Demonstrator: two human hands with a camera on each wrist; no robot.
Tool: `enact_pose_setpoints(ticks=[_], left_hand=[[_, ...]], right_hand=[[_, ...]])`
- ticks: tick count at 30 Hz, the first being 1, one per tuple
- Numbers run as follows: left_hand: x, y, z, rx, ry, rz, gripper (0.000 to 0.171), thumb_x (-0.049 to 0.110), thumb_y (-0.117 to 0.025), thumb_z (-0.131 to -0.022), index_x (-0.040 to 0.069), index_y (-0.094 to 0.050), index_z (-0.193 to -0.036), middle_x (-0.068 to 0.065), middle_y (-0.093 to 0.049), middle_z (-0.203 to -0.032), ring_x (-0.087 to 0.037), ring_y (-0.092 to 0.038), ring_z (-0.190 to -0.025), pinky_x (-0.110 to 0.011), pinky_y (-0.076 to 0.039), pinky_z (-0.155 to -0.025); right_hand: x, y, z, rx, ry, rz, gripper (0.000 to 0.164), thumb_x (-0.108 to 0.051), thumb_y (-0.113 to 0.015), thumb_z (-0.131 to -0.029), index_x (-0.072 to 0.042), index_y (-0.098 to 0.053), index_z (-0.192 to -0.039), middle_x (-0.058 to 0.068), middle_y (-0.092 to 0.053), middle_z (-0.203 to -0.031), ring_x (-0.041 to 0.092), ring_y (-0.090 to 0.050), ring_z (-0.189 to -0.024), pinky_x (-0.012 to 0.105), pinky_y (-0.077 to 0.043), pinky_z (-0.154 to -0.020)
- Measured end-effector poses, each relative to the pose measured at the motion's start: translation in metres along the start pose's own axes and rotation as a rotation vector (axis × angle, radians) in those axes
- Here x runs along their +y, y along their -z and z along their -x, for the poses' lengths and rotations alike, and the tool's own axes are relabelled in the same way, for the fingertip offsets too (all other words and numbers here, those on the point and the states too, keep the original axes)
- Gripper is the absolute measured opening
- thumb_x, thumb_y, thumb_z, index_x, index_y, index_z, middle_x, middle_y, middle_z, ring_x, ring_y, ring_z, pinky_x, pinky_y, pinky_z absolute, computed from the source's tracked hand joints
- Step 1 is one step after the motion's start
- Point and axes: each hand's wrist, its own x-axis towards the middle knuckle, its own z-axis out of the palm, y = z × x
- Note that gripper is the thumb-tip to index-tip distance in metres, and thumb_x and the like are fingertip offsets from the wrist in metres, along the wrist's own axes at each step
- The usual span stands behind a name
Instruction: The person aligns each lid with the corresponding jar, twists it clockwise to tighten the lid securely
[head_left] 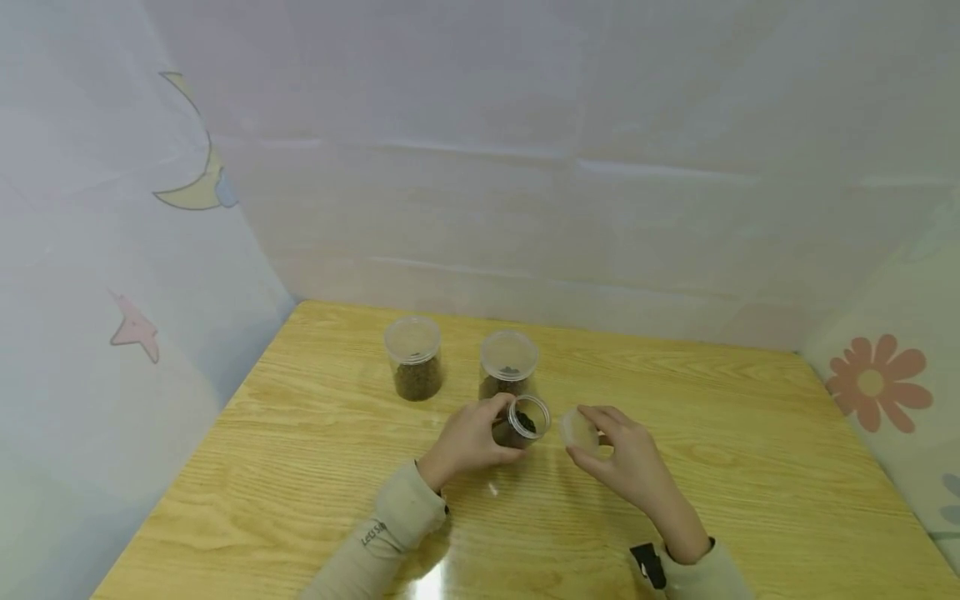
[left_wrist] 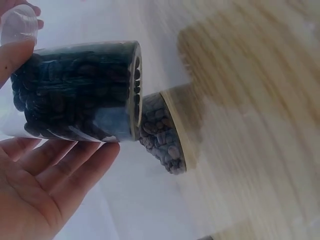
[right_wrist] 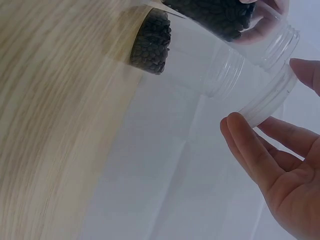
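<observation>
My left hand point(head_left: 471, 437) grips a clear plastic jar point(head_left: 513, 433) of dark coffee beans point(left_wrist: 75, 95), thumb on one side and fingers on the other. The jar leans, its uncovered threaded mouth point(right_wrist: 281, 46) turned toward my right hand. A translucent round lid point(head_left: 579, 430) is pinched between the thumb and fingers of my right hand point(head_left: 626, 458). In the right wrist view, the lid stands close to the jar's mouth; in the head view a small gap shows between them. Just behind the held jar stands a second bean jar point(head_left: 508, 358), partly hidden by it.
A third clear jar point(head_left: 415, 354), partly filled with dark beans, stands on the wooden table point(head_left: 300, 433) to the left of the second. Behind the table hangs a pale cloth point(head_left: 480, 208), with more at both sides, printed with a moon, a star and a flower.
</observation>
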Motion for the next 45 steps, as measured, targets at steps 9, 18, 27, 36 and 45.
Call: enact_pose_setpoints(ticks=[9, 18, 27, 36, 45], left_hand=[[0.001, 0.003, -0.001, -0.035, 0.01, -0.103, 0.064, 0.036, -0.081, -0.066, 0.011, -0.053, -0.118, -0.002, -0.063, -0.107, -0.017, -0.061, -0.093, -0.032, -0.05, -0.077], [0.002, 0.001, -0.003, -0.062, 0.017, -0.133, 0.064, 0.033, -0.082, -0.066, 0.012, -0.054, -0.119, -0.001, -0.063, -0.108, -0.017, -0.06, -0.094, -0.031, -0.05, -0.078], [0.004, 0.001, -0.005, -0.071, 0.018, -0.143, 0.061, 0.032, -0.081, -0.066, 0.013, -0.055, -0.118, -0.001, -0.063, -0.108, -0.016, -0.06, -0.093, -0.03, -0.05, -0.075], [0.009, 0.003, -0.006, -0.099, 0.028, -0.168, 0.061, 0.034, -0.08, -0.068, 0.013, -0.055, -0.119, -0.002, -0.063, -0.11, -0.018, -0.06, -0.095, -0.031, -0.05, -0.076], [0.009, 0.002, -0.006, -0.104, 0.027, -0.175, 0.061, 0.034, -0.08, -0.068, 0.013, -0.055, -0.12, -0.002, -0.063, -0.11, -0.017, -0.061, -0.094, -0.031, -0.051, -0.075]], right_hand=[[0.0, -0.001, -0.003, 0.01, 0.059, -0.055, 0.049, -0.011, -0.076, -0.072, 0.006, -0.058, -0.114, 0.017, -0.059, -0.108, 0.029, -0.061, -0.087, 0.028, -0.054, -0.064], [-0.004, -0.003, -0.011, -0.004, 0.11, -0.081, 0.048, -0.01, -0.075, -0.074, 0.006, -0.057, -0.115, 0.017, -0.058, -0.109, 0.032, -0.06, -0.09, 0.028, -0.054, -0.066], [-0.005, -0.006, -0.017, -0.019, 0.126, -0.098, 0.05, -0.01, -0.074, -0.075, 0.003, -0.056, -0.119, 0.016, -0.057, -0.111, 0.031, -0.059, -0.093, 0.031, -0.054, -0.067], [-0.008, -0.01, -0.021, -0.05, 0.138, -0.131, 0.052, -0.012, -0.075, -0.074, 0.001, -0.055, -0.12, 0.016, -0.057, -0.11, 0.032, -0.059, -0.093, 0.029, -0.054, -0.067], [-0.007, -0.013, -0.023, -0.063, 0.151, -0.131, 0.051, -0.013, -0.075, -0.074, 0.0, -0.056, -0.12, 0.015, -0.057, -0.108, 0.032, -0.059, -0.091, 0.032, -0.054, -0.066]])
